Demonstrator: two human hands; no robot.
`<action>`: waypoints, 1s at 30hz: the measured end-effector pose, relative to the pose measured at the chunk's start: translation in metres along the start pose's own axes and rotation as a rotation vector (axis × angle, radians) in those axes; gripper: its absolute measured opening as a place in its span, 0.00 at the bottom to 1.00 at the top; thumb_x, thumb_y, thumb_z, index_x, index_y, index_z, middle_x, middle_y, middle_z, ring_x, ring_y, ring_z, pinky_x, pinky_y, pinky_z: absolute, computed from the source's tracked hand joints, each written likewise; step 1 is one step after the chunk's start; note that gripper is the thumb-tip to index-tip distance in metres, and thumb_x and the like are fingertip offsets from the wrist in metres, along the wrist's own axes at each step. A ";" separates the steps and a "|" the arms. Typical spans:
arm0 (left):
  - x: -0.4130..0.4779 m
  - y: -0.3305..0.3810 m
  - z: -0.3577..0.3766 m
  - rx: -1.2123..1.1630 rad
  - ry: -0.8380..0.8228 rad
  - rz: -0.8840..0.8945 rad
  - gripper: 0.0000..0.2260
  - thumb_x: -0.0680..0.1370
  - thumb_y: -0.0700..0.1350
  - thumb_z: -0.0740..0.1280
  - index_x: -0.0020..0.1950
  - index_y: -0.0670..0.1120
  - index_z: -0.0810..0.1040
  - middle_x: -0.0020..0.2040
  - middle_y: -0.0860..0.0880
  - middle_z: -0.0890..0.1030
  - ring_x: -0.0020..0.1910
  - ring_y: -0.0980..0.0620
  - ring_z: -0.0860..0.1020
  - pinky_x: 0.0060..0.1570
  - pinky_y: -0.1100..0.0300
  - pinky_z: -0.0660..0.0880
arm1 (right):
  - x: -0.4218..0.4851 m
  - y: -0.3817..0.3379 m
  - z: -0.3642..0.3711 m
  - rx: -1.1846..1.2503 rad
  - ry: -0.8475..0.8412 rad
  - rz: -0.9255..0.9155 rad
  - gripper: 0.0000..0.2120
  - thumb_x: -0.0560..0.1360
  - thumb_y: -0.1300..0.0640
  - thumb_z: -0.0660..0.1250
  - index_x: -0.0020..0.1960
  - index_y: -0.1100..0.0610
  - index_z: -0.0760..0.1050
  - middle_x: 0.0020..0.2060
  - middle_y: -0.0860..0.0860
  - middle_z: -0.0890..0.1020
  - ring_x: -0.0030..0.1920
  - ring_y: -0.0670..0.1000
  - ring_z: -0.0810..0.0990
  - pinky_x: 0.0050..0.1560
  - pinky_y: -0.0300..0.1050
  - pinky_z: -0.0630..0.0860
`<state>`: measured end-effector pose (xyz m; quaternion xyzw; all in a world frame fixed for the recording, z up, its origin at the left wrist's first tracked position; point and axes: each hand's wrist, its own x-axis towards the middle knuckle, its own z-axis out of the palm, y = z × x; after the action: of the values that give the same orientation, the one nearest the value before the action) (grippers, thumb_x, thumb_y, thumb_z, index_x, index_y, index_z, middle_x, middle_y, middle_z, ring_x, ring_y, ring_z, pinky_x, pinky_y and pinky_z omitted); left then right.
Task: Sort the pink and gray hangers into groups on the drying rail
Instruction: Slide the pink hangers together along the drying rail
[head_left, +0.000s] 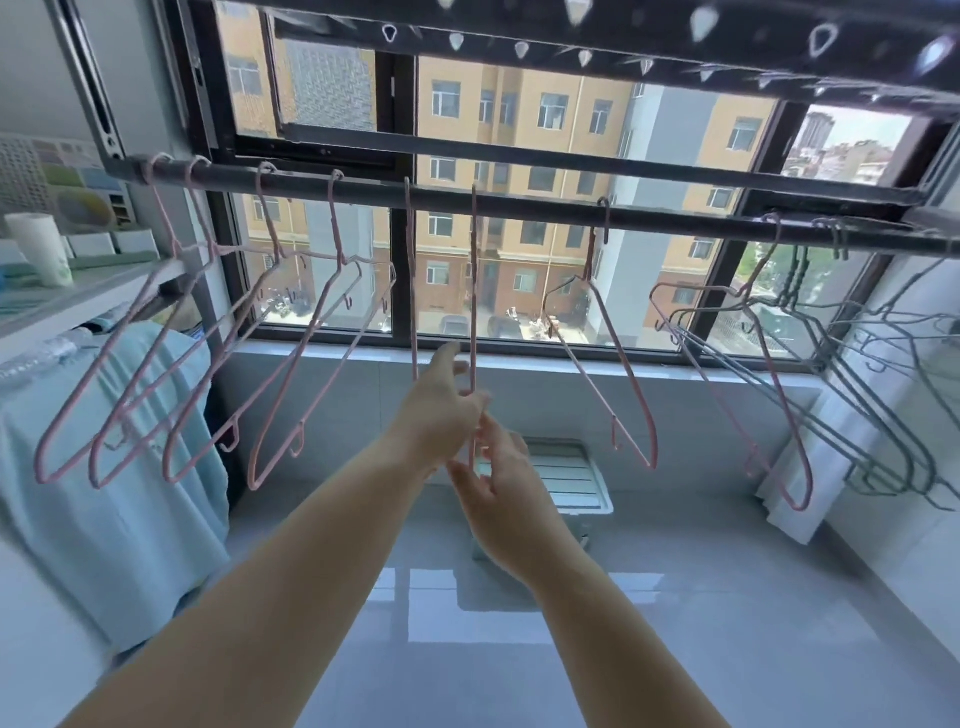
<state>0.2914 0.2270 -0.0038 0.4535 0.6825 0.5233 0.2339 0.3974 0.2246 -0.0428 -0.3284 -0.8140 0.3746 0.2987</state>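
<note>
Hanging at the left end of the drying rail (519, 205), four pink hangers (251, 470) fanned out side by side, their hooks spaced along the bar, with a pale blue cloth (104, 467) draped behind them. Right of that group, near the middle of the rail, two further pink ones hung edge-on: a free hanger (412, 291) and, just beside it, the held hanger (473, 291). The left hand (441, 410) was curled round the held hanger's lower wire with the thumb raised. The right hand (506, 483) sat just below, thumb and fingers on either side of the hanger's bottom end, though blur hid whether it truly pinched. Further right, a lone pink hanger (622, 374) hung well apart. A stray pink hanger (784, 415) hung overlapping the bunch of gray hangers (904, 478) crowded at the rail's right end.

The step in hand looked like sliding the held hanger leftward to join the pink group. Doing it well would mean lifting lightly so the hook glided rather than dragged, keeping the frame square to the rail so it did not snag its neighbour, and closing the gaps evenly. The stray pink hanger would likely need its hook raised clear before moving, since its wires crossed the gray ones.
</note>
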 end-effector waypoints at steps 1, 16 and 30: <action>-0.001 0.000 0.004 0.045 0.038 0.006 0.27 0.76 0.41 0.63 0.72 0.48 0.56 0.71 0.46 0.65 0.66 0.47 0.68 0.65 0.49 0.67 | -0.006 0.001 -0.006 -0.030 0.043 -0.031 0.22 0.77 0.56 0.60 0.70 0.53 0.62 0.63 0.51 0.69 0.65 0.48 0.67 0.67 0.47 0.66; -0.013 0.028 0.108 0.008 -0.084 0.225 0.17 0.79 0.44 0.59 0.68 0.44 0.66 0.66 0.46 0.72 0.65 0.50 0.69 0.66 0.56 0.65 | -0.024 0.069 -0.103 0.137 0.326 -0.031 0.08 0.76 0.55 0.63 0.53 0.45 0.71 0.48 0.45 0.80 0.54 0.45 0.78 0.59 0.48 0.73; -0.017 0.039 0.116 -0.393 -0.034 0.034 0.10 0.79 0.47 0.59 0.57 0.53 0.75 0.47 0.58 0.77 0.36 0.74 0.76 0.30 0.82 0.67 | -0.003 0.080 -0.121 0.423 0.111 -0.212 0.06 0.78 0.60 0.57 0.50 0.53 0.70 0.30 0.44 0.79 0.38 0.47 0.78 0.46 0.39 0.73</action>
<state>0.4062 0.2719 -0.0096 0.4192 0.5554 0.6428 0.3205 0.5125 0.3125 -0.0428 -0.1913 -0.7297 0.4846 0.4429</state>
